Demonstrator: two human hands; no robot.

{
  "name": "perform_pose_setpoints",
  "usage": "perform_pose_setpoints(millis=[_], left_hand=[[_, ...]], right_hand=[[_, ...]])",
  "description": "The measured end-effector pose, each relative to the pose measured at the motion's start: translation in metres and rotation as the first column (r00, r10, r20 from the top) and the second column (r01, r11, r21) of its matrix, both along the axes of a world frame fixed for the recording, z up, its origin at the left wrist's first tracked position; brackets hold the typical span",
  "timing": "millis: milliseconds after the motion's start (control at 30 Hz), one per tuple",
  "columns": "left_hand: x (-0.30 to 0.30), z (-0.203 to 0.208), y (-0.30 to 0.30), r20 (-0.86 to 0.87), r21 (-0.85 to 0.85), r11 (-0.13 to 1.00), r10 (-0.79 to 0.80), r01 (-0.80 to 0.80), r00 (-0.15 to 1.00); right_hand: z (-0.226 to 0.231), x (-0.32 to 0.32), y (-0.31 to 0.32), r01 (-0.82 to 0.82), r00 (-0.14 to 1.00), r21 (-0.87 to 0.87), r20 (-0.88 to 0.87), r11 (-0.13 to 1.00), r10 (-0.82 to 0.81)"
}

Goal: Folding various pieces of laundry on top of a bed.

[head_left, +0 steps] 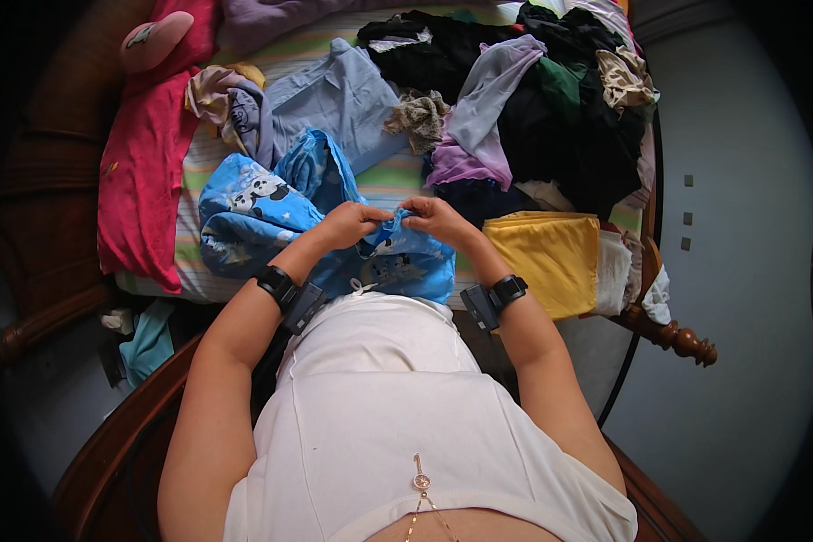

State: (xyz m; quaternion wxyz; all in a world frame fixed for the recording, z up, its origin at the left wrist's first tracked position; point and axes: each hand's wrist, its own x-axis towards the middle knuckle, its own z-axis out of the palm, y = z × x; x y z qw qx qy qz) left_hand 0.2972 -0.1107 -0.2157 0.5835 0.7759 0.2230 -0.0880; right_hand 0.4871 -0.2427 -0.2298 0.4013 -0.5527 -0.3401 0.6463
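A bright blue cloth with a panda print (260, 194) lies bunched on the near edge of the bed, part of it against my lap. My left hand (354, 224) pinches a gathered edge of it between thumb and fingers. Close beside it, my right hand (434, 220) pinches the same gathered edge. Only a small gap separates the two hands. Folds hide the cloth's full shape, so I cannot tell if it is a garment or a cover.
Behind the blue cloth are a light blue garment (334, 104) and a heap of black clothes (551, 135). A folded yellow cloth (544, 262) rests at the bed's right corner, near a wooden bedpost (682, 341). A red pillow (144, 181) borders the left side.
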Motion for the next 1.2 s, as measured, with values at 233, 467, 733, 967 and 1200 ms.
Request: perform_pose_setpoints(millis=[233,467,733,967,1200], left_hand=[[-0.016,0.025,0.035,0.275,0.332,0.884,0.242,-0.328,0.93],[-0.108,0.048,0.136,0.122,0.777,0.521,0.428,-0.354,0.896],[-0.244,0.045,0.153,-0.225,0.903,0.411,0.207,0.124,0.952],[-0.346,-0.003,0.187,-0.292,0.949,0.279,0.592,0.149,0.751],[-0.441,0.096,0.323,0.554,0.453,0.047,0.767,-0.89,0.323]], right_hand=[[0.016,0.059,-0.006,0.394,0.812,0.24,0.361,0.887,-0.458],[0.052,0.197,-0.064,0.671,0.172,0.565,0.512,0.481,-0.842],[0.101,0.266,-0.117,0.764,-0.308,0.613,0.619,0.2,-0.723],[0.126,0.265,-0.12,0.831,-0.252,0.552,0.476,0.063,-0.843],[0.158,0.264,-0.043,0.828,0.05,0.56,-0.055,0.01,-0.997]])
